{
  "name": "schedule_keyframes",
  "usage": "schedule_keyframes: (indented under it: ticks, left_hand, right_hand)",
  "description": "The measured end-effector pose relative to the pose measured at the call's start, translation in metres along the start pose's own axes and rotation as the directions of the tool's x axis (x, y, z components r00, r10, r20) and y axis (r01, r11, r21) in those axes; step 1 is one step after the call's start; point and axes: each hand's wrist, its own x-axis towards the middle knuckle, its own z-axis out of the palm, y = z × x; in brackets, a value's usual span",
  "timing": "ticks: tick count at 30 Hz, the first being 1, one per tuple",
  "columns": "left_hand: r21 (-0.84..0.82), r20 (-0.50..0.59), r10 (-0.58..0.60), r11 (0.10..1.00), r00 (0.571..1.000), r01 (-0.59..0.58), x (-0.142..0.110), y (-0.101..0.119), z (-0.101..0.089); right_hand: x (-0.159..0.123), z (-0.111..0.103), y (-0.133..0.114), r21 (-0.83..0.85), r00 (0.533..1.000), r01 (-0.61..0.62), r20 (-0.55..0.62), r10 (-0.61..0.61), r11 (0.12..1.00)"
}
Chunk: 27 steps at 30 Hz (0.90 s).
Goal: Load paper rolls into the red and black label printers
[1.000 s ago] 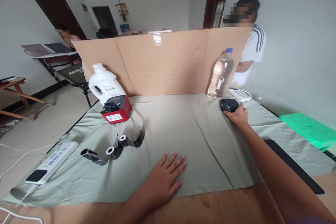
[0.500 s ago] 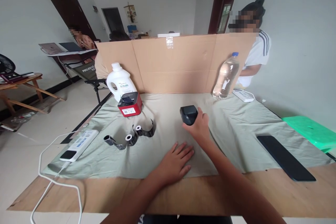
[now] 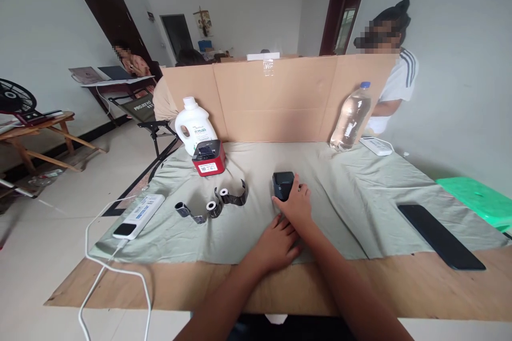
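Observation:
My right hand (image 3: 296,203) grips a small black box-shaped device (image 3: 282,185) that rests on the grey-green cloth (image 3: 352,192) in the middle of the table. My left hand (image 3: 277,242) lies flat on the cloth just in front of it, fingers stretched out, holding nothing. To the left of the black device lie small label rolls with a curl of dark tape (image 3: 218,204). Farther back stands a red and black label printer (image 3: 208,157) with a white jug (image 3: 194,124) behind it.
A cardboard screen (image 3: 276,101) stands along the table's back. A clear water bottle (image 3: 352,117) is at back right, a white power strip (image 3: 138,216) with cable at left, a black phone (image 3: 440,234) at right. A person stands behind the screen at right; another sits far left.
My right hand carried the black device from the back right, beside the bottle, to the table's middle and set it down near my left hand. The view pulled back.

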Motion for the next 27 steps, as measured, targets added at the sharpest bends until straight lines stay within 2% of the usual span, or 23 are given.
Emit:
schedule_keyframes:
  ticks: [4,8,10,12,13,14,16,17,18,19,21,23,25,27]
  left_hand:
    - [-0.032,0.024,-0.009,0.999,1.000,0.010,0.000,-0.001,-0.002]
    - [-0.083,0.004,-0.024,0.996,1.000,0.024,0.001,0.000,-0.001]
    - [-0.201,-0.034,-0.045,0.979,0.998,0.038,0.002,-0.001,-0.001]
    - [-0.413,-0.087,-0.159,0.904,0.983,0.109,0.002,-0.007,-0.003]
    - [-0.536,-0.117,-0.264,0.828,0.957,0.163,0.003,-0.012,-0.005]
    - [-0.644,-0.140,-0.387,0.734,0.911,0.212,0.005,-0.018,-0.007]
    - [-0.770,-0.169,-0.609,0.573,0.775,0.282,0.012,-0.037,-0.016]
    - [-0.778,-0.185,-0.673,0.545,0.716,0.312,0.017,-0.048,-0.021]
    - [-0.749,-0.203,-0.706,0.558,0.678,0.357,0.022,-0.058,-0.026]
    - [-0.682,-0.225,-0.709,0.605,0.668,0.412,0.028,-0.068,-0.031]
    - [-0.489,-0.260,-0.673,0.710,0.693,0.507,0.040,-0.084,-0.038]
    - [-0.333,-0.249,-0.634,0.766,0.732,0.550,0.051,-0.093,-0.038]
    - [-0.293,-0.223,-0.630,0.771,0.744,0.565,0.058,-0.095,-0.031]
    - [-0.325,-0.214,-0.644,0.756,0.734,0.569,0.061,-0.095,-0.021]
  right_hand:
    - [0.002,-0.009,0.003,-0.034,0.994,-0.073,0.076,0.075,0.997]
    - [0.000,-0.008,0.000,-0.079,0.998,-0.011,0.062,0.015,0.997]
    - [0.000,-0.005,0.001,-0.045,0.999,-0.002,0.037,0.003,0.999]
    - [0.003,-0.001,0.006,0.071,1.000,-0.022,0.014,0.022,0.997]
    - [0.006,0.001,0.010,0.163,0.999,-0.047,0.013,0.045,0.985]
    - [0.010,0.003,0.014,0.271,0.997,-0.082,0.026,0.078,0.959]
    - [0.019,0.007,0.025,0.483,0.984,-0.175,0.086,0.153,0.858]
    - [0.023,0.009,0.030,0.566,0.975,-0.221,0.124,0.184,0.794]
    - [0.026,0.010,0.035,0.627,0.967,-0.256,0.159,0.201,0.735]
    - [0.028,0.011,0.039,0.669,0.961,-0.277,0.187,0.205,0.690]
    - [0.030,0.013,0.043,0.707,0.959,-0.283,0.216,0.184,0.648]
    - [0.029,0.015,0.045,0.713,0.963,-0.264,0.232,0.137,0.649]
    - [0.027,0.017,0.045,0.712,0.966,-0.241,0.242,0.092,0.660]
    - [0.025,0.020,0.044,0.727,0.964,-0.240,0.257,0.069,0.643]
